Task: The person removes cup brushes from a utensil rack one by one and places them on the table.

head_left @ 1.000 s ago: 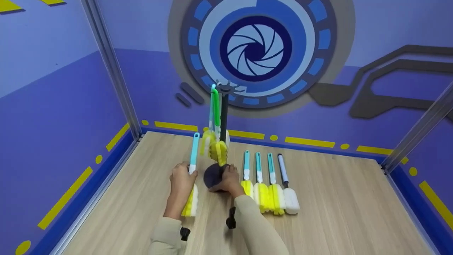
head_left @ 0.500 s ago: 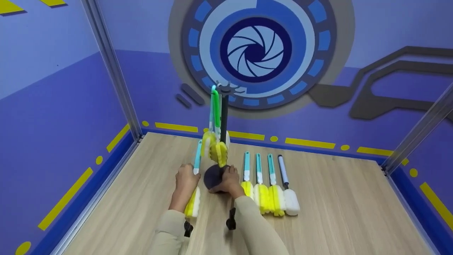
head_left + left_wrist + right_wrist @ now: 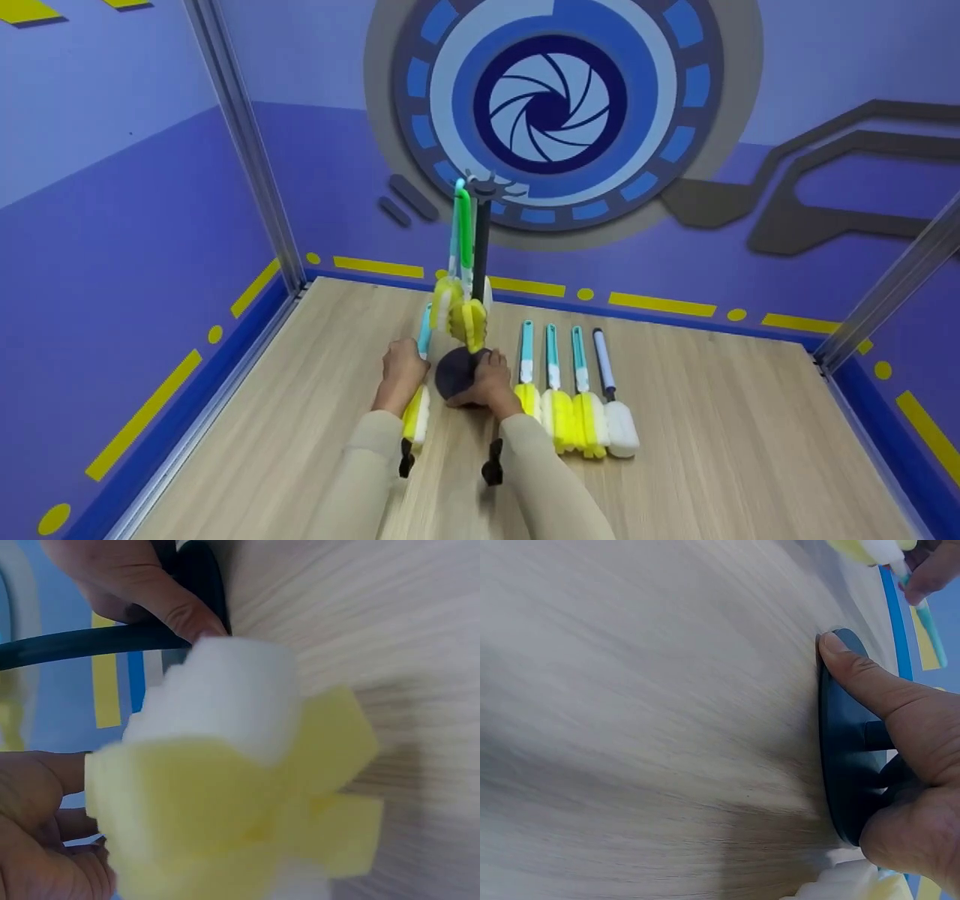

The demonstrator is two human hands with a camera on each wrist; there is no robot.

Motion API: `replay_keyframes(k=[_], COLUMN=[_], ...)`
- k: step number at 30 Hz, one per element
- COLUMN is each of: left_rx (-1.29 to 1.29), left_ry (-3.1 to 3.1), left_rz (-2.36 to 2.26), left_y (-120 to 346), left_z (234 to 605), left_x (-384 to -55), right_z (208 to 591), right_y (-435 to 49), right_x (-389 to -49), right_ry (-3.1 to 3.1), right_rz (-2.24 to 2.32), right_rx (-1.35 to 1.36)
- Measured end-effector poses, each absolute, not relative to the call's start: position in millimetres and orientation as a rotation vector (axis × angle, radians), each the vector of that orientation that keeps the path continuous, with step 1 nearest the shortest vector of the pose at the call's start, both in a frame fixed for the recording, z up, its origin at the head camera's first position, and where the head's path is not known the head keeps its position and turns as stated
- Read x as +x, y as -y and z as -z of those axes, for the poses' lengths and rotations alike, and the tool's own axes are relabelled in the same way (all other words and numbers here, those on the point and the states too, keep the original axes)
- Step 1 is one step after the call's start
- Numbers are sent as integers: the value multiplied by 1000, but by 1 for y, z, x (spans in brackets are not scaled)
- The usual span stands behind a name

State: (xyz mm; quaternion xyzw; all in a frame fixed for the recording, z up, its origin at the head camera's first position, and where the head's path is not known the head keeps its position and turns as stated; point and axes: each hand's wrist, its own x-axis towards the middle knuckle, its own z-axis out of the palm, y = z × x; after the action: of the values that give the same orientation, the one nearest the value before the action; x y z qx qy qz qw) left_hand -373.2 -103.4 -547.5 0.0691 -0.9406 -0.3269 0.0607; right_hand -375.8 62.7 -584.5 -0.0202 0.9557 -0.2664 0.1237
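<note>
Head view: left hand [image 3: 405, 366] grips turquoise-handled sponge brush [image 3: 416, 418] just left of dark hook stand [image 3: 482, 255]; right hand [image 3: 492, 381] holds stand's base [image 3: 453, 371]. Step looks like hanging brush; next move likely calls for lifting handle end to free hook [image 3: 513, 189], base steadied.

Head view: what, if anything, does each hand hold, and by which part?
The left hand grips a sponge brush by its handle, near the sponge; the right hand holds the dark stand by its base.
</note>
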Motion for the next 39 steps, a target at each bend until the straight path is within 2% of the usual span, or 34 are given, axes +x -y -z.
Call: replay_keyframes(k=[12, 19, 39], left_rx=[306, 218, 199], left_ry=[2953, 2959, 2971], left_rz=[1028, 961, 910], left_y=[102, 97, 92], left_z=[558, 563, 564], left_x=[-384, -383, -385], right_z=[586, 586, 582], right_y=[-61, -62, -66], right_x=[-374, -374, -377], right_ry=[-2775, -2789, -2773], right_rz=[855, 846, 760], right_rx=[-42, -48, -82])
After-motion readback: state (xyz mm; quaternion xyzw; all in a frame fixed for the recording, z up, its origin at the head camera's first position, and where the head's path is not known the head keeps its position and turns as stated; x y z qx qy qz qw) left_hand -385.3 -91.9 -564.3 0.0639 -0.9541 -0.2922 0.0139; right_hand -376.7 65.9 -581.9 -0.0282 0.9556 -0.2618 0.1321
